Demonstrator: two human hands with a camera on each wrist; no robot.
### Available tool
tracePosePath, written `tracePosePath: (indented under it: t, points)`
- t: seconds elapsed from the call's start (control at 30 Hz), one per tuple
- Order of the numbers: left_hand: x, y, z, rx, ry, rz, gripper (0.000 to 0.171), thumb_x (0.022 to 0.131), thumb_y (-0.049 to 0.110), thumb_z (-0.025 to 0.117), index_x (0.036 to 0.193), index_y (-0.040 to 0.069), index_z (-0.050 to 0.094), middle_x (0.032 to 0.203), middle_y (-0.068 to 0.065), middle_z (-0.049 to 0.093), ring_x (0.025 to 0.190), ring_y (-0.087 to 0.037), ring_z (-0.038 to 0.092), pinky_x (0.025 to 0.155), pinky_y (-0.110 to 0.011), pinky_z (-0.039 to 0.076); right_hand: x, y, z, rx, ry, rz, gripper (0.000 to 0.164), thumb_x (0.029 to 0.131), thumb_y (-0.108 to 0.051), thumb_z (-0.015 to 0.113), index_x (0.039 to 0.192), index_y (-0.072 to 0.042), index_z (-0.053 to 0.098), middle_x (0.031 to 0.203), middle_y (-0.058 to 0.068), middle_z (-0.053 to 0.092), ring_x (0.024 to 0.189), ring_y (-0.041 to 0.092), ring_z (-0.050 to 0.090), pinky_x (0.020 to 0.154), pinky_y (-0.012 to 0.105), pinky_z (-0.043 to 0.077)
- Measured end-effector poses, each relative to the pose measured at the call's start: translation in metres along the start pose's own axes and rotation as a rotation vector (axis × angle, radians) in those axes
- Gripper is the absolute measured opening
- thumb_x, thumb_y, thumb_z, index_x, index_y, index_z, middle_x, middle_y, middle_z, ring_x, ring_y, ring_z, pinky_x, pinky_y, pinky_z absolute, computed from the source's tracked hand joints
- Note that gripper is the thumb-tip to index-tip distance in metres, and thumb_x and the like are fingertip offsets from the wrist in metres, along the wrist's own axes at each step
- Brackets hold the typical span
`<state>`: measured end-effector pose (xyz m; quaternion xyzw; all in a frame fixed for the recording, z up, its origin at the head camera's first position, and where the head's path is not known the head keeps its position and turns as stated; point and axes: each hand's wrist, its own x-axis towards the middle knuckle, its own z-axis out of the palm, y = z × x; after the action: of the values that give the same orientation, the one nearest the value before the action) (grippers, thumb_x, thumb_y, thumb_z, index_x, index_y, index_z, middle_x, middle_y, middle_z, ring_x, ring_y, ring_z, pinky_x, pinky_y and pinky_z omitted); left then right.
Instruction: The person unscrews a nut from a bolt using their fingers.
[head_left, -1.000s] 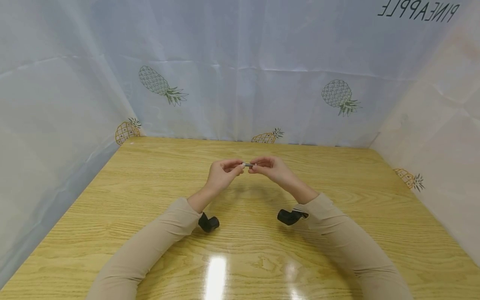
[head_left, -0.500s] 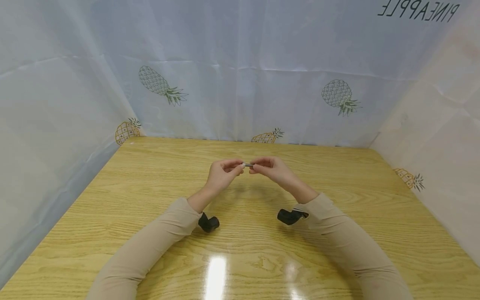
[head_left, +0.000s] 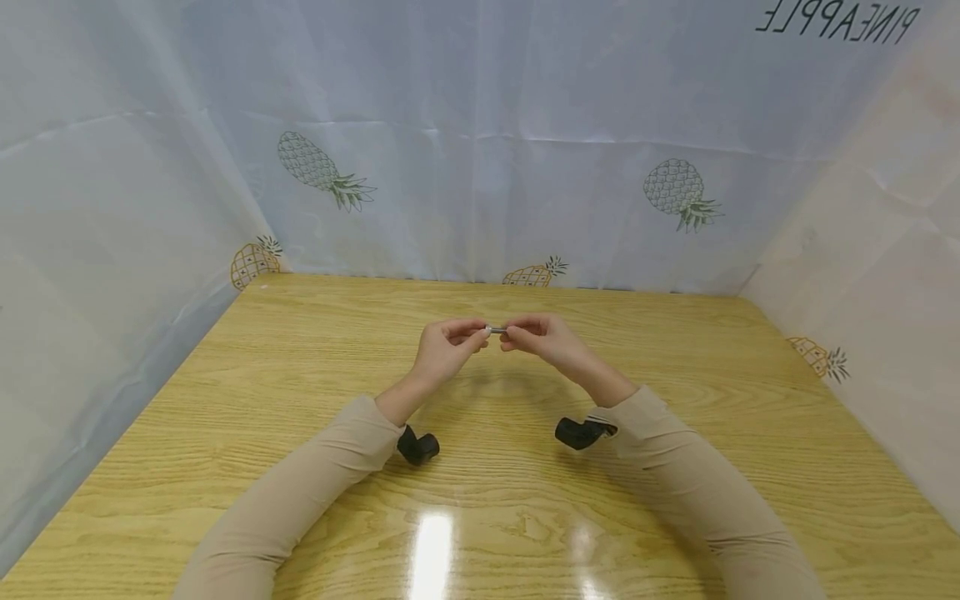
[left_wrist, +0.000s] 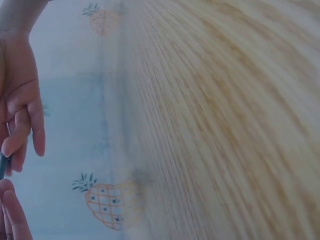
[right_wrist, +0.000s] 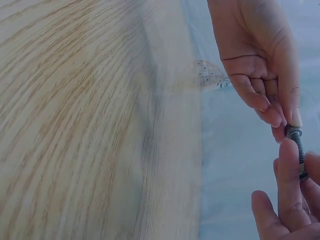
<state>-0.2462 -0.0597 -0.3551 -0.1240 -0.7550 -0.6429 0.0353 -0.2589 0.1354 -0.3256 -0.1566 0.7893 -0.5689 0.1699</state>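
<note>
Above the table, a small metal bolt (head_left: pixel 497 330) spans the gap between my two hands. My left hand (head_left: pixel 442 350) pinches its left end with thumb and fingers. From the other side, my right hand (head_left: pixel 551 342) pinches the right end. In the right wrist view the threaded shank of the bolt (right_wrist: pixel 301 151) shows, with a wider dark ringed part at each end; which is head and which is nut I cannot tell. There the left hand (right_wrist: pixel 265 65) comes from above and the right hand (right_wrist: pixel 290 200) from below. Fingertips partly hide both ends.
A wood-grain table (head_left: pixel 480 500) lies below the hands. Pale cloth (head_left: pixel 480 192) printed with pineapples surrounds it at the back and both sides. Black wrist camera mounts (head_left: pixel 417 447) stick out near both cuffs.
My right thumb and fingers have shifted very slightly at the bolt's right end. The left hand and both arms look still.
</note>
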Motion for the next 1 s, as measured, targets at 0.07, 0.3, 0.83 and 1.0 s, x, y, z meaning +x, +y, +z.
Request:
tracePosePath:
  t: [0.07, 0.3, 0.83, 1.0]
  points:
    - [0.0001, 0.0001, -0.0004, -0.003, -0.002, -0.008, 0.03, 0.09, 0.014, 0.063, 0.114, -0.002, 0.065, 0.106, -0.024, 0.067, 0.09, -0.026, 0.069, 0.08, -0.027, 0.058, -0.0005, -0.0002, -0.0005, -0.033, 0.019, -0.001, 0.037, 0.095, -0.019, 0.056, 0.128, -0.004, 0.053, 0.125, 0.02, 0.057, 0.111, 0.023, 0.061, 0.109, 0.049, 0.039]
    - [-0.0007, 0.0025, -0.0008, -0.009, -0.009, -0.035, 0.031, 0.09, 0.015, 0.062, 0.117, -0.002, 0.063, 0.109, -0.025, 0.066, 0.095, -0.032, 0.067, 0.082, -0.03, 0.058, 0.0004, 0.0008, -0.0031, -0.032, -0.016, 0.004, 0.044, 0.097, -0.027, 0.052, 0.135, -0.005, 0.047, 0.129, 0.022, 0.056, 0.112, 0.024, 0.062, 0.109, 0.047, 0.04]
    - [-0.001, 0.0019, 0.0001, 0.001, 0.007, -0.01, 0.028, 0.09, 0.014, 0.063, 0.112, -0.001, 0.066, 0.103, -0.022, 0.068, 0.086, -0.022, 0.069, 0.081, -0.032, 0.059, -0.0013, 0.0009, -0.0045, -0.031, -0.046, -0.007, 0.045, 0.095, -0.026, 0.055, 0.135, -0.005, 0.047, 0.128, 0.02, 0.058, 0.122, 0.03, 0.054, 0.111, 0.051, 0.035]
    - [-0.0007, 0.0019, 0.0003, -0.003, -0.001, -0.021, 0.03, 0.09, 0.015, 0.063, 0.114, -0.002, 0.065, 0.105, -0.023, 0.068, 0.086, -0.019, 0.069, 0.081, -0.03, 0.058, -0.0004, 0.0022, -0.0044, -0.011, -0.061, -0.004, 0.043, 0.099, -0.03, 0.046, 0.131, -0.002, 0.051, 0.119, 0.016, 0.064, 0.112, 0.021, 0.062, 0.111, 0.046, 0.037]
